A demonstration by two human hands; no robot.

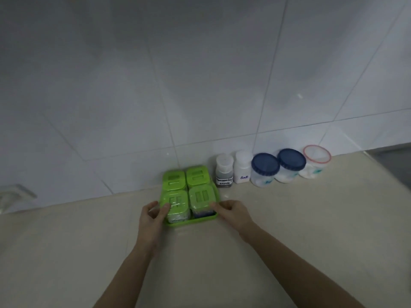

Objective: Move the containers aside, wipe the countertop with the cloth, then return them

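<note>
The left hand [153, 215] cups the left edge of the green tray [191, 221], its fingers [165, 207] curled round the near-left green-lidded box [174, 202] with the thumb lying on the lid; the right hand [231, 211] meets the tray's right edge, its fingers [214, 205] bent and pressed against the near-right box [202, 197]. Whether either hand truly grips the tray rim or only touches it is hard to tell, since the picture is soft and dim. The tray sits on the beige counter [289, 218] close to the tiled wall [200, 85], holding four boxes in a two-by-two block, its long side running from about 6 to 12 o'clock toward the wall. At about 2 o'clock from the tray, a row of containers stands along the wall: a small white bottle [224, 170] with a blurred label, a white bottle marked Salt [242, 166], two jars with dark blue lids [265, 167] [291, 162], and a clear jar with a red rim [317, 160]. At the far left edge a pale object [13, 196] is cut off and unreadable. Both forearms run out of the bottom of the picture.
</note>
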